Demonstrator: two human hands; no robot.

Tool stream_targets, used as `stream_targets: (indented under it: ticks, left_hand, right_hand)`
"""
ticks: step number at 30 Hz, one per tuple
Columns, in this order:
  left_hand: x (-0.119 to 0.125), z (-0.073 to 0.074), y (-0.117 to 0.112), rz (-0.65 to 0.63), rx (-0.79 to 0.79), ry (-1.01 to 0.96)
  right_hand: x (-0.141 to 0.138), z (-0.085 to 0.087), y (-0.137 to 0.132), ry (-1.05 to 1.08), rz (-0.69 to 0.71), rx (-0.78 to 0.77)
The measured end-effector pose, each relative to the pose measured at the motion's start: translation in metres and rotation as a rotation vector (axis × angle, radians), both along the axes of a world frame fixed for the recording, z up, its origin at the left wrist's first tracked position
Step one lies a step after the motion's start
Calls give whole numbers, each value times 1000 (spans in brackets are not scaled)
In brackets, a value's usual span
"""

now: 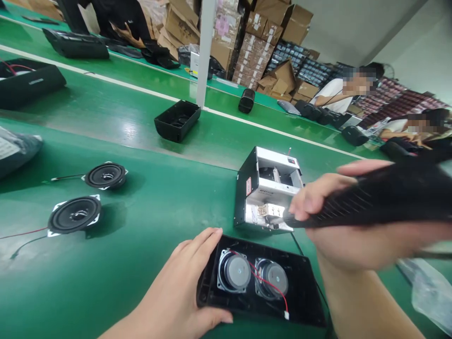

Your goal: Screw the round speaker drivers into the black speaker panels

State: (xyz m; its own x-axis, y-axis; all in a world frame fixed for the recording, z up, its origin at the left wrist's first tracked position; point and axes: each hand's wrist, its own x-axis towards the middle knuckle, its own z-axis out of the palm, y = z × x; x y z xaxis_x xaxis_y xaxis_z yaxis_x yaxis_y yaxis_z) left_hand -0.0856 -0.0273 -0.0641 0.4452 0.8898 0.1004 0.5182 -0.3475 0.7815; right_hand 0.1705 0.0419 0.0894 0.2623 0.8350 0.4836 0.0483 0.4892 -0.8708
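Spkr panel (302, 289) — L end gripped in L hand (190, 280).

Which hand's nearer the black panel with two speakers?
Left. The left hand holds the black panel by its left end; the right hand is apart, off its right end.

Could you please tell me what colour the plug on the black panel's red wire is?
The plug is white, as the head view shows.
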Motion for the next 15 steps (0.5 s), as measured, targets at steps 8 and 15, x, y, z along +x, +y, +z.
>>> stream_targets:
  ticks: [8, 15]
  left_hand:
    - [-3, -7, 7, -64, 42, -6]
    - [0, -4, 3, -18, 38, -5]
  right_hand:
    - [-2, -11, 8, -27, -93, 42]
    - [-3, -17, -12, 16, -33, -23]
